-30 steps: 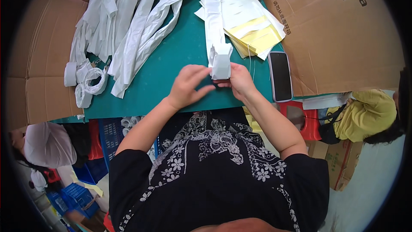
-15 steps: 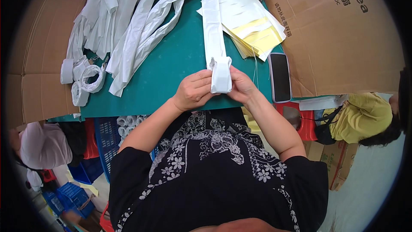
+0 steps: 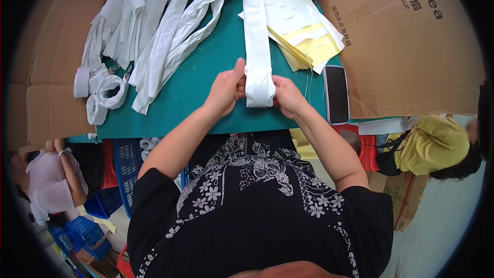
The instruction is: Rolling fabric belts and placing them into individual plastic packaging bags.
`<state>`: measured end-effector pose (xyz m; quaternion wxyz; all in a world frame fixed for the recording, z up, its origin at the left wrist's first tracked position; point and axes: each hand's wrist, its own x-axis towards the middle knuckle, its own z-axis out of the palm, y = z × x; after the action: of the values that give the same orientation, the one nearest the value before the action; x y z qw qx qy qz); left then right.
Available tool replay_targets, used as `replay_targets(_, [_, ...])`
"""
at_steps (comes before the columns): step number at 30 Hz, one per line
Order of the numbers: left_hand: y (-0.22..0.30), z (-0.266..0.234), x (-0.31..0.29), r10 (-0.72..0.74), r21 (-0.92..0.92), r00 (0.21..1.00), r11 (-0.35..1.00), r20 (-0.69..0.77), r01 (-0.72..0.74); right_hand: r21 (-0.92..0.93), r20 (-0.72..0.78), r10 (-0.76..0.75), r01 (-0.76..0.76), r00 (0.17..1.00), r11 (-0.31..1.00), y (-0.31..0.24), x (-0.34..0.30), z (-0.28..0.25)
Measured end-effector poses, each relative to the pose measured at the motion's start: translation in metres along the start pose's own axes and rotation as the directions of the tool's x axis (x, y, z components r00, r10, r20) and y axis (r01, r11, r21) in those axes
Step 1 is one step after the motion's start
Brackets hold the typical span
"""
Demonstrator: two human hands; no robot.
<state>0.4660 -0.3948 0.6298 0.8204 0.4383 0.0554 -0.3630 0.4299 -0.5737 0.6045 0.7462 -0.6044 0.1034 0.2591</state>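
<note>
A long white plastic-like strip (image 3: 257, 25) runs down the green table, its near end wound into a flat roll (image 3: 260, 92). My left hand (image 3: 226, 90) is at the roll's left side, thumb raised off it and fingertips tucked against its edge, partly hidden. On the other side, my right hand (image 3: 288, 94) grips the roll's right edge with bent fingers. Left of my hands, a heap of loose white strips (image 3: 159, 56) spreads over the table. Several finished-looking white rolls (image 3: 110, 92) lie by the heap's near left end.
White and yellow sheets (image 3: 303, 25) are stacked right of the strip, with a phone (image 3: 337, 95) nearer me. Cardboard (image 3: 406, 46) borders the right side, and more cardboard (image 3: 56, 62) the left. A blue crate (image 3: 128, 167) stands below the table edge. Other people sit at both sides.
The strip's far end has come nearer, and the roll now lies flatter and wider. My left hand has turned, its thumb lifting away from the roll.
</note>
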Motion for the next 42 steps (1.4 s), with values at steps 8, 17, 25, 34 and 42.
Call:
replay_targets(8, [-0.027, -0.017, -0.012, 0.584, 0.701, 0.498, -0.181, 0.641, -0.690, 0.359, -0.102, 0.260, -0.209, 0.960, 0.910, -0.006, -0.012, 0.021])
replay_targets(17, [-0.011, -0.008, -0.026, 0.549, 0.631, 0.478, -0.122, 0.686, -0.766, 0.590, 0.245, -0.091, -0.074, 0.965, 0.804, 0.009, -0.002, -0.001])
replay_targets(25, [-0.003, -0.011, -0.025, 0.199, 0.890, 0.934, 0.298, 0.297, -0.346, 0.421, 0.209, -0.171, 0.069, 0.963, 0.905, -0.008, -0.002, -0.003])
replay_targets(34, [-0.033, -0.015, -0.019, 0.104, 0.527, 0.962, 0.819, 0.252, -0.227, 0.359, 0.402, -0.106, -0.051, 0.909, 0.932, -0.001, 0.003, -0.027])
replay_targets(42, [-0.032, -0.008, -0.033, 0.187, 0.627, 0.968, 0.736, 0.170, -0.253, 0.257, 0.308, -0.183, 0.104, 0.934, 0.961, -0.010, -0.009, -0.010])
